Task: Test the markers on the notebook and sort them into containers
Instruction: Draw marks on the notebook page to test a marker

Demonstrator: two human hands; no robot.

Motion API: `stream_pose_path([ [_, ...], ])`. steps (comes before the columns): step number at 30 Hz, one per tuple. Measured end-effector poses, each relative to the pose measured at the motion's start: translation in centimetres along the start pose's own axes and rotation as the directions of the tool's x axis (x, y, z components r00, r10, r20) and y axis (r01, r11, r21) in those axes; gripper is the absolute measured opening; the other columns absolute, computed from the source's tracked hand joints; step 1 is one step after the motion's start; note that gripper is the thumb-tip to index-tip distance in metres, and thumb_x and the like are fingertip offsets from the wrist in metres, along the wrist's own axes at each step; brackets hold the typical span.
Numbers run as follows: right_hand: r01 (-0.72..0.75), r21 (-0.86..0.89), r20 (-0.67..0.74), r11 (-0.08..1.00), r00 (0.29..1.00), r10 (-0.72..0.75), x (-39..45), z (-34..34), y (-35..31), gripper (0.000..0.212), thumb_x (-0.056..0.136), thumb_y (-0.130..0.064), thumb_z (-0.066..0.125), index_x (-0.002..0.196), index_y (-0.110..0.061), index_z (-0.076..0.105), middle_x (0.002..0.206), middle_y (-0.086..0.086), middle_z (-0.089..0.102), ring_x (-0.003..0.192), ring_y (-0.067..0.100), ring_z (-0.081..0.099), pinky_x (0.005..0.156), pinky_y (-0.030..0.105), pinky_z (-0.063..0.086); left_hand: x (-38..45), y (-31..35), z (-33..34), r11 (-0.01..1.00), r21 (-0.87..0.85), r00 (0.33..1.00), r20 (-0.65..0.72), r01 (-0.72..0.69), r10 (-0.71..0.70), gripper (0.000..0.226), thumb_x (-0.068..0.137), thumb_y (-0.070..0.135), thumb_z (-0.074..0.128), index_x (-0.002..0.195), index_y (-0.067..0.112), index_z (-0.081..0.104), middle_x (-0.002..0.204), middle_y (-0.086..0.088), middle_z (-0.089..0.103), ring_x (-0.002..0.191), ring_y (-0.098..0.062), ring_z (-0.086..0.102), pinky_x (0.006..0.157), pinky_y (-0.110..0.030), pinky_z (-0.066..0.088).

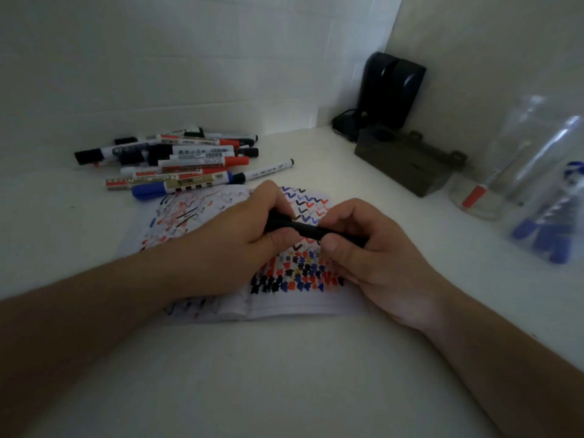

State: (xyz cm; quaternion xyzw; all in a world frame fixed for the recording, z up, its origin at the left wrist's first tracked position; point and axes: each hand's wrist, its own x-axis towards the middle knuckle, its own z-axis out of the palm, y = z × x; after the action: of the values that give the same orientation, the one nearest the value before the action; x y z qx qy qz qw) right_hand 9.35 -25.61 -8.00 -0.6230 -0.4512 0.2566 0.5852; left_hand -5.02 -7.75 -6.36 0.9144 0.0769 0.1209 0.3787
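A black marker (308,229) lies level between both hands above the open notebook (294,306), whose pages are covered in red, blue and black test marks. My left hand (249,232) grips the marker's left end. My right hand (369,251) grips its right end, thumb on top. A pile of several red, blue and black markers (177,161) lies on the table behind the notebook. At the right stand a clear container (493,172) with a red-capped marker in it and a clear container (550,213) with blue-capped markers.
A dark rectangular box (407,165) sits behind the notebook to the right, in front of a black device (390,90) in the wall corner. The white table (284,374) reaches the white walls at the back and right.
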Motion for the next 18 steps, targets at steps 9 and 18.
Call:
stream_pose_path([
  [9,-0.221,-0.056,-0.059,0.974,0.974,0.218,-2.8,-2.0,-4.3,0.011,0.094,0.0,0.064,0.098,-0.01,0.066,0.074,0.013,0.069,0.055,0.02,0.051,0.049,0.029,0.037,0.8,3.6,0.2,0.975,0.2,0.976,0.175,0.095,-0.131,0.008,0.1,0.049,0.056,0.096,0.042,0.055,0.083,0.005,0.063,0.074,-0.012,0.059,0.068,-0.033,0.047],
  [18,-0.182,0.076,-0.378,0.98,0.905,0.197,-30.6,-8.4,-5.2,0.018,0.075,-0.02,0.083,0.083,-0.015,0.068,0.067,0.021,0.064,0.05,0.023,0.055,0.047,0.025,0.043,-7.9,18.3,17.0,0.918,-0.29,0.9,0.264,-0.27,0.348,0.016,0.1,0.037,0.058,0.113,0.034,0.067,0.083,0.028,0.064,0.077,0.01,0.061,0.069,-0.01,0.041],
])
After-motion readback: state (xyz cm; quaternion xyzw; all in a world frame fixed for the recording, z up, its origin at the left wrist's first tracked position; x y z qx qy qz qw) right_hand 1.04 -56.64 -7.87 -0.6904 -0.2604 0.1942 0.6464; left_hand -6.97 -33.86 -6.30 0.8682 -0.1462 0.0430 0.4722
